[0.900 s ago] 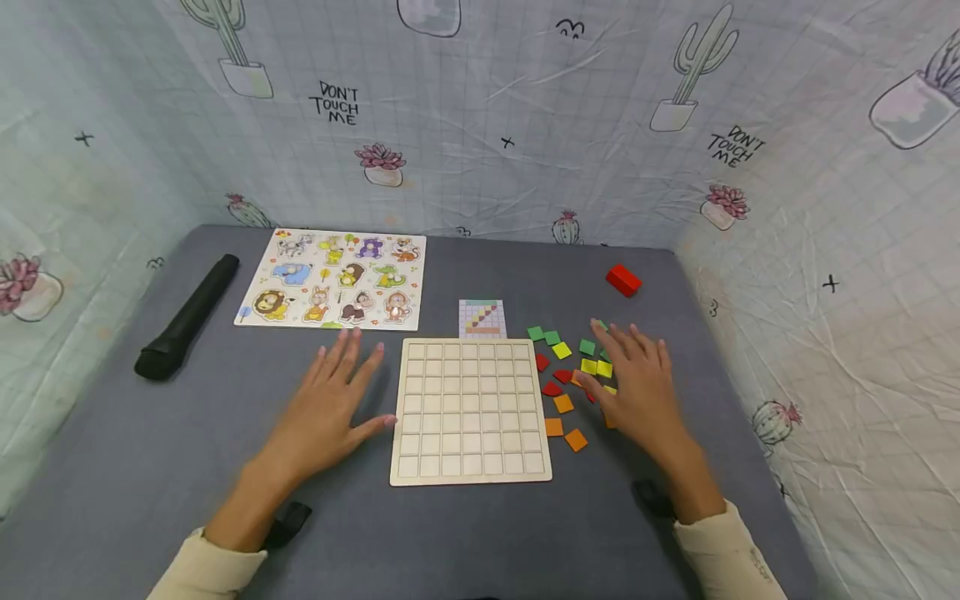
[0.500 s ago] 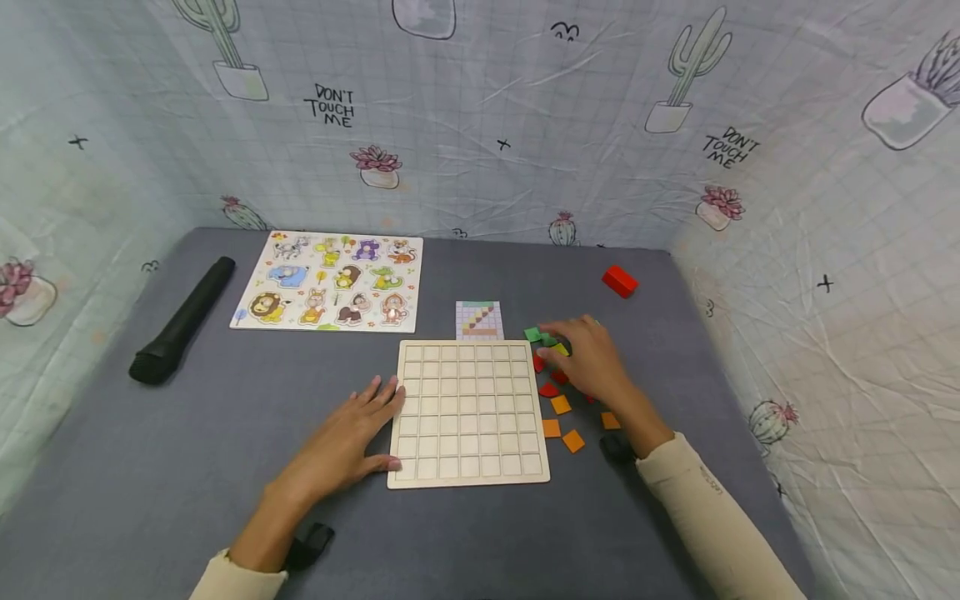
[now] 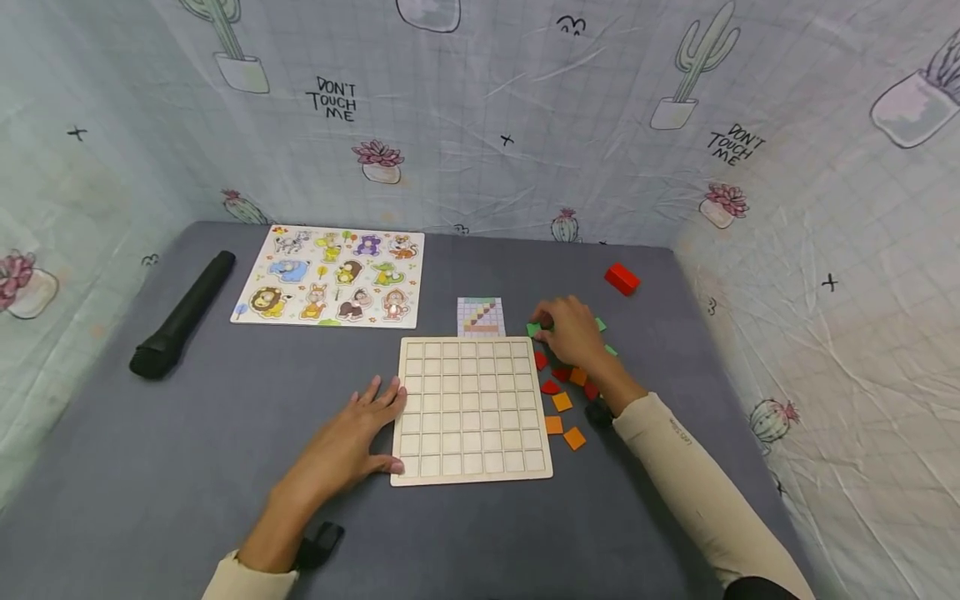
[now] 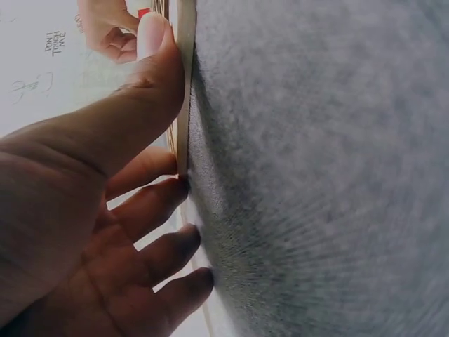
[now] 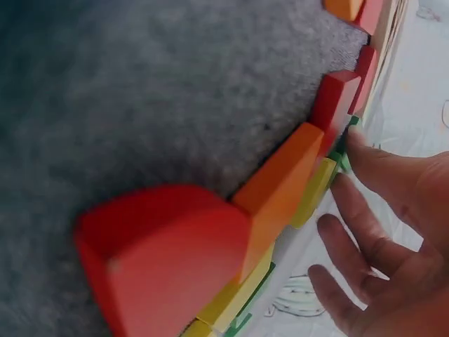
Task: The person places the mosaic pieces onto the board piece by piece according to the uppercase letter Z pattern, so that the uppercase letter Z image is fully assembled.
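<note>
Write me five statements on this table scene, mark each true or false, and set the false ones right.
1. The left hand touches the left side of the board. True.
2. The mic lies to the right of the board. False: the mic lies to the left of the board.
3. The right hand has its fingertips at a green tile. True.
4. The orange tiles sit in the board's squares. False: the orange tiles lie to the right of the board.
5. The red block lies farther back than the orange tiles. True.
</note>
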{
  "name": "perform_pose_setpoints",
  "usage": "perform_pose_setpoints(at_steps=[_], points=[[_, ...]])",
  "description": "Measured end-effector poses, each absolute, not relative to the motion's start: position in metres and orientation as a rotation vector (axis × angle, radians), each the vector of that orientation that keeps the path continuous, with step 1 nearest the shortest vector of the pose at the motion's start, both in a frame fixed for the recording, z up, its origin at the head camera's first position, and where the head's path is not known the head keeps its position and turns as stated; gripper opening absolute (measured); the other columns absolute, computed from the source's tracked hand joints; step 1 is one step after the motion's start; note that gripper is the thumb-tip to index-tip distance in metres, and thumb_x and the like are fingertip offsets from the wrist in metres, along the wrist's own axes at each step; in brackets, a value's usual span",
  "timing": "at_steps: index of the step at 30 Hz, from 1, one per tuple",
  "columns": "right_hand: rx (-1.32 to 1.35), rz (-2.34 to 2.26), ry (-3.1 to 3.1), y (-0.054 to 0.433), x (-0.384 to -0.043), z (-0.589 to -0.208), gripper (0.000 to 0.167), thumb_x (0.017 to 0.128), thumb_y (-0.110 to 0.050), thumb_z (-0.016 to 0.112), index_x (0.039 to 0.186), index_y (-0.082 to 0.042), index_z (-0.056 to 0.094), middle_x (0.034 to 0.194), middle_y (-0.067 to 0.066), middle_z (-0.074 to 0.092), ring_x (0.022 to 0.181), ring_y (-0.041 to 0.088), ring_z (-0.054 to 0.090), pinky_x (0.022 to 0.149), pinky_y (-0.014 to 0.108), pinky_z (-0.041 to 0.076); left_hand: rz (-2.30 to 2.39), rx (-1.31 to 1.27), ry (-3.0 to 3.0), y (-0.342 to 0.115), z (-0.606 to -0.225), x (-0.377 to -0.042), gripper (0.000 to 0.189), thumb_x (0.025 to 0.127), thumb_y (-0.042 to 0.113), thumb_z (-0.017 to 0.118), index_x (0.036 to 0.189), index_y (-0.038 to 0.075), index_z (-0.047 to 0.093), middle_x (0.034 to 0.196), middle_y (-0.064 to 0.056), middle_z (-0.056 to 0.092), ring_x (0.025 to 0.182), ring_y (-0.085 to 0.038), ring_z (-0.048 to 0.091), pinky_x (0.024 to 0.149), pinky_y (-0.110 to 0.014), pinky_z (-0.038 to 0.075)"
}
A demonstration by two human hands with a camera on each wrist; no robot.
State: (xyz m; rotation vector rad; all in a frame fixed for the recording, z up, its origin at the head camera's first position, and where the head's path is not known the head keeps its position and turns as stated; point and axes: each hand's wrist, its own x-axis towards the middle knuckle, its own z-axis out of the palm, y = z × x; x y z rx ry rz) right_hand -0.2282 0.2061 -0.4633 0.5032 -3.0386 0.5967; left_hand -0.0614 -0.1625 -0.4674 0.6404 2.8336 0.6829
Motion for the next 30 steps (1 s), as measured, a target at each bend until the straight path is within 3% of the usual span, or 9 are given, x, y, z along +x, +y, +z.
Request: perform_pose_setpoints(at_steps=[9,15,30], points=[[0.464,0.819,-2.931,0.193,-0.223,-0.456,0.009,0.094,-0.015,0.082,0.1,-0.012,0.077,0.093,0.006,0.075,0.092,0.027,0.059,0.088,0.046,0.049,0.665,0.621,2.809,-0.163,-0.466,-0.063,0.107,0.072,0.033,0.095,0.161,0.002,0.044,0.171,-0.019,0.035,0.161,-0.046,0.028,0.127,-0.066,0.031],[0.544,0.963,-2.928,0.159,-0.218,-0.447,0.007,0.094,-0.017,0.082,0.098,-0.015,0.077,0.091,0.003,0.073,0.096,0.024,0.061,0.086,0.043,0.053,0.662,0.628,2.819,-0.163,-0.465,-0.063,0.107,0.073,0.034,0.095,0.161,0.002,0.044,0.17,-0.018,0.036,0.16,-0.046,0.028,0.126,-0.066,0.032],[0.784,0.965,-2.97,0.077,-0.217,-0.454,0.011,0.09,-0.015,0.087,0.09,-0.018,0.076,0.083,-0.003,0.073,0.079,0.012,0.065,0.072,0.03,0.052,0.652,0.583,2.81,-0.162,-0.467,-0.065,0.107,0.073,0.036,0.095,0.161,0.004,0.044,0.171,-0.016,0.035,0.161,-0.044,0.027,0.127,-0.065,0.032]])
